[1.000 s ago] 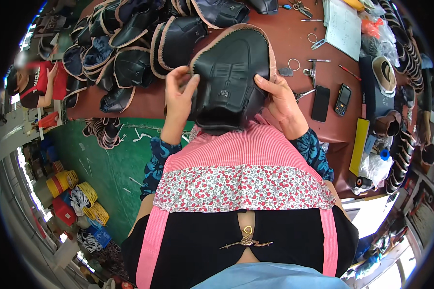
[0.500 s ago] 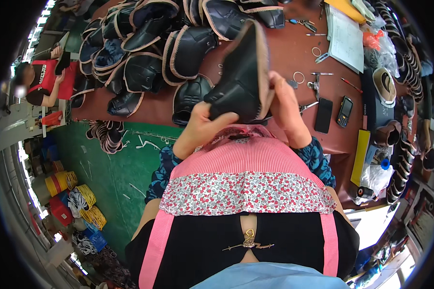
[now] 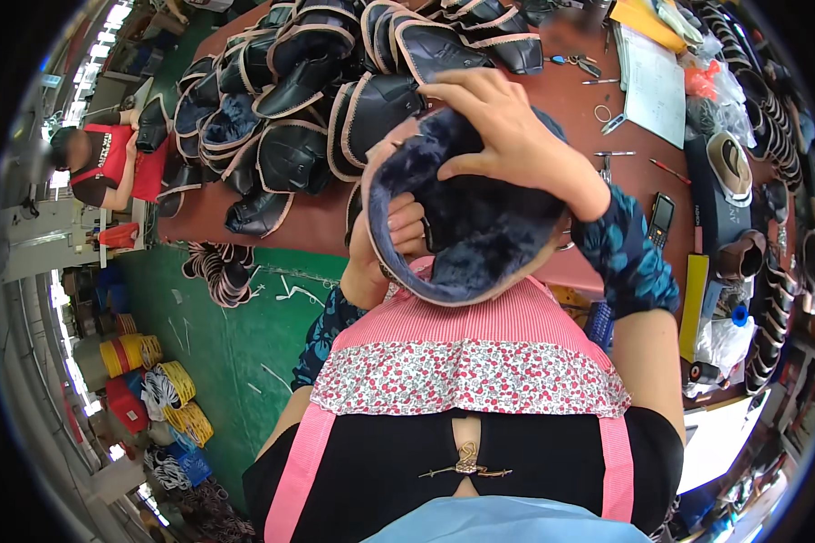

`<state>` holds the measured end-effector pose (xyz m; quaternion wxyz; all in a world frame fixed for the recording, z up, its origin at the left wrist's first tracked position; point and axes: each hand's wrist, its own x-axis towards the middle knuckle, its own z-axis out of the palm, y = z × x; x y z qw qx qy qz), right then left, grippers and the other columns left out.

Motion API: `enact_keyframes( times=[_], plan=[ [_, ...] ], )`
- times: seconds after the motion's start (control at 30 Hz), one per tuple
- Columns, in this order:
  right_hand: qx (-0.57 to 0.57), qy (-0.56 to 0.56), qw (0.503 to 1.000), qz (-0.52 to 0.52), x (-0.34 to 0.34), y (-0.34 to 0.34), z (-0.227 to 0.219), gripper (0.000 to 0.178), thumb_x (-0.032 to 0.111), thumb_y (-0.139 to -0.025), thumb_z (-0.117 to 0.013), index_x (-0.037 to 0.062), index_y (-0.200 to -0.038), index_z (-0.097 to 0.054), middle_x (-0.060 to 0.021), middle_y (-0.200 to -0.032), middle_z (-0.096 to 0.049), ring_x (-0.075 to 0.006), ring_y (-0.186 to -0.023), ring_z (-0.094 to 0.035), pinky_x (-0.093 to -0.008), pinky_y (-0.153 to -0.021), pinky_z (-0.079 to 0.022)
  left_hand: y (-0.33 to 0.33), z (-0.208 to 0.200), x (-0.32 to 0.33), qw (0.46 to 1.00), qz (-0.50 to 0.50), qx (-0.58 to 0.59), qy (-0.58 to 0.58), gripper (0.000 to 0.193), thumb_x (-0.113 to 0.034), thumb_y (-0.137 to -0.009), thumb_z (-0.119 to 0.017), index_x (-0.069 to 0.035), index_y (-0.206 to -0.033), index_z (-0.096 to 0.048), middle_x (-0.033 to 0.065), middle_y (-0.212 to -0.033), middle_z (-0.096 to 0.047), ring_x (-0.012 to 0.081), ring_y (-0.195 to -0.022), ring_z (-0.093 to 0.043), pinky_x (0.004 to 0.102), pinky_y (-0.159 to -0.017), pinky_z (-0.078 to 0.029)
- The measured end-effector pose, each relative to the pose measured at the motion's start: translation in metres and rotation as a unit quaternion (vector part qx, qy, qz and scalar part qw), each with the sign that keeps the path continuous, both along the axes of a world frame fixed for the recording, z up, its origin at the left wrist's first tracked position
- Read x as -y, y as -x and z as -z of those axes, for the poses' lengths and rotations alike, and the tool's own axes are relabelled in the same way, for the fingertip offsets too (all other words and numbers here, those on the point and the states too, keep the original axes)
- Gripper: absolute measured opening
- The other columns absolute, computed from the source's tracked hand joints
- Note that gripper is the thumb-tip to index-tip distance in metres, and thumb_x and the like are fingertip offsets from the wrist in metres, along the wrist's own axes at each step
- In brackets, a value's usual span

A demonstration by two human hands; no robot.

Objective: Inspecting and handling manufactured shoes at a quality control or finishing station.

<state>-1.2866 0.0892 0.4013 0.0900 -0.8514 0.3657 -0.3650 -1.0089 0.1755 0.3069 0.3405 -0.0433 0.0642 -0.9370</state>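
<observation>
Holding the fur-lined upper (image 3: 493,249) over the apron (image 3: 453,330), the left hand (image 3: 385,244) curls fingers over its rim; the right hand (image 3: 512,131) spreads its own. Likely light, pliant, best gripped there.

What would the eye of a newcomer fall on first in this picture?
Probably first the upper in the centre, its furry blue inside showing, with the left hand at its left side and the right hand over its far edge. Next, the heap of black uppers at the upper left of the table; then the pink apron just below.
</observation>
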Motion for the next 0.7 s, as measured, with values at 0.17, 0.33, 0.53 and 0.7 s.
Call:
enact_keyframes(
  times=[0.17, 0.33, 0.53, 0.7],
  plan=[
    [-0.018, -0.314, 0.932, -0.181, 0.034, 0.001, 0.006, 0.042, 0.019, -0.089, -0.092, -0.0022, -0.120, -0.074, -0.0177, -0.099, -0.075, -0.0288, -0.089, -0.070, -0.0369, -0.090, -0.057, 0.004, -0.003, -0.012, 0.994, 0.022, -0.041, -0.095, 0.026, -0.027, -0.118, -0.052, -0.011, -0.097, -0.055, 0.0004, -0.086, -0.053, 0.0125, -0.072, -0.051, 0.0270, -0.063, -0.044],
    [0.026, -0.356, 0.906, -0.226, 0.028, 0.000, 0.024, 0.035, 0.014, -0.091, -0.089, -0.0045, -0.117, -0.075, -0.0173, -0.095, -0.075, -0.0252, -0.086, -0.068, -0.0348, -0.089, -0.056, -0.003, 0.003, -0.026, 0.988, 0.008, -0.030, -0.153, 0.023, -0.024, -0.117, -0.052, -0.012, -0.097, -0.056, 0.0000, -0.087, -0.054, 0.0130, -0.074, -0.054, 0.0275, -0.065, -0.047],
    [-0.026, -0.379, 0.902, -0.205, 0.010, -0.009, 0.061, 0.043, 0.012, -0.085, -0.088, 0.0004, -0.125, -0.078, -0.0213, -0.105, -0.081, -0.0337, -0.097, -0.076, -0.0432, -0.091, -0.057, -0.008, 0.015, -0.029, 0.978, 0.026, 0.036, -0.206, 0.031, -0.034, -0.119, -0.049, -0.013, -0.098, -0.056, -0.0014, -0.089, -0.054, 0.0124, -0.075, -0.052, 0.0289, -0.065, -0.046],
    [0.076, -0.438, 0.864, -0.235, 0.001, -0.002, 0.096, 0.047, 0.011, -0.085, -0.087, -0.0032, -0.128, -0.076, -0.0164, -0.104, -0.081, -0.0322, -0.100, -0.075, -0.0413, -0.098, -0.056, -0.012, 0.024, -0.028, 0.968, 0.053, 0.029, -0.242, 0.034, -0.038, -0.120, -0.050, -0.012, -0.099, -0.057, -0.0012, -0.090, -0.054, 0.0120, -0.075, -0.051, 0.0288, -0.065, -0.046]
  ],
)
